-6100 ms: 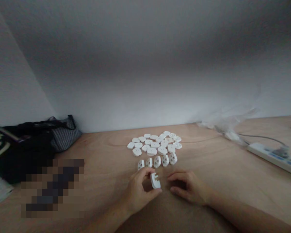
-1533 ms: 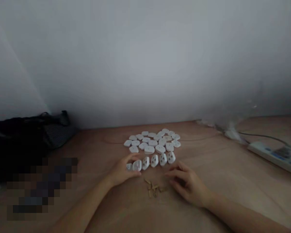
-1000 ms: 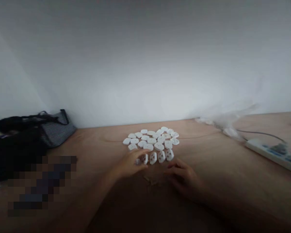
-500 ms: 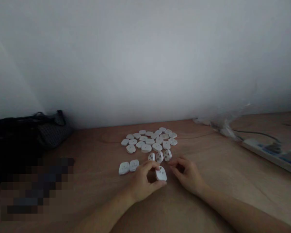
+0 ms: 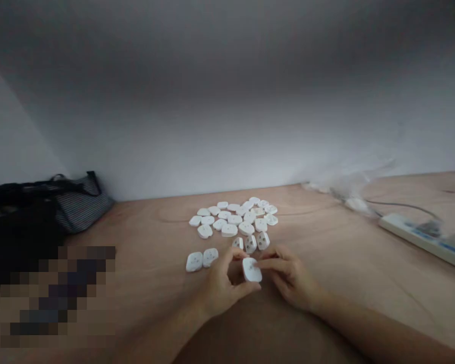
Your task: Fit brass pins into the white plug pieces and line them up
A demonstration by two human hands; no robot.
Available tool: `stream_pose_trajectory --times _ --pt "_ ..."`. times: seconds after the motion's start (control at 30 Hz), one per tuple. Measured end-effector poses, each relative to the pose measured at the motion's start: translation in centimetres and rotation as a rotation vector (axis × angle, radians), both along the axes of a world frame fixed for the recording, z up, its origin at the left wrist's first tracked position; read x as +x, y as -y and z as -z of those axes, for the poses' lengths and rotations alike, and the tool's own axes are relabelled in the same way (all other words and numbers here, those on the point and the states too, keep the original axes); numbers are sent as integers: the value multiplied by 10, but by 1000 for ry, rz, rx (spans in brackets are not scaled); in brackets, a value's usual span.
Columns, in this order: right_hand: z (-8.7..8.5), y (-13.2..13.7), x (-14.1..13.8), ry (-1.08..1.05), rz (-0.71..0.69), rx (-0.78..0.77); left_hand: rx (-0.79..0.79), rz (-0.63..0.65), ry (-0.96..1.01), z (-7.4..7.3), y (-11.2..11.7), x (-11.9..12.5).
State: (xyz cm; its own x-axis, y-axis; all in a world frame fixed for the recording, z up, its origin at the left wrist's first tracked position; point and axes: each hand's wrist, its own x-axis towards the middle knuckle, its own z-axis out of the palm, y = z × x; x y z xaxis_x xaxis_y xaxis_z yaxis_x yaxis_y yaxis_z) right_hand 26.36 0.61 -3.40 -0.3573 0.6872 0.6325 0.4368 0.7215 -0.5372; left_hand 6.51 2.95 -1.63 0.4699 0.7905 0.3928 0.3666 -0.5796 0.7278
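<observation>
My left hand (image 5: 223, 283) pinches a white socket adapter (image 5: 252, 273), a rounded square piece with its face tilted up, between thumb and fingers. The fingertips of my right hand (image 5: 293, 275) meet at the upper right of that face. Whatever they may hold is too small or hidden to make out. Just beyond my hands stand several similar adapters on edge, one of them a holed adapter (image 5: 263, 241). Left of my left hand, two adapters lie flat side by side, the outer adapter (image 5: 194, 262) showing small holes.
A loose cluster of white adapters (image 5: 229, 231) lies farther back on the wooden table (image 5: 345, 283). A power strip (image 5: 417, 235) with a cable and a clear plastic bag (image 5: 349, 189) are at the right. A dark bag (image 5: 85, 205) and a blurred-out patch are at the left.
My right hand has moved left, and its fingertips now touch the face of the adapter in my left hand. The left hand keeps its grip. The picture has become brighter over the table.
</observation>
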Motion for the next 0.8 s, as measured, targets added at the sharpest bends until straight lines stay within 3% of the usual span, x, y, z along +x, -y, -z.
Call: stream_pose_trajectory --times 0.17,0.23,0.37,0.57,0.8 --pt "-1 1 0 -76 35 -40 -18 -60 174 -5 -23 -14" --pt "0 1 0 -63 34 -50 -39 -102 157 -9 -36 -25" --pt "1 1 -1 -46 46 -60 -19 -113 68 -10 -54 -41" --pt "0 1 -2 -44 50 -66 -16 -26 -90 1 -58 -43" --pt "0 1 -1 -29 37 -78 105 -106 -310 1 -61 -47"
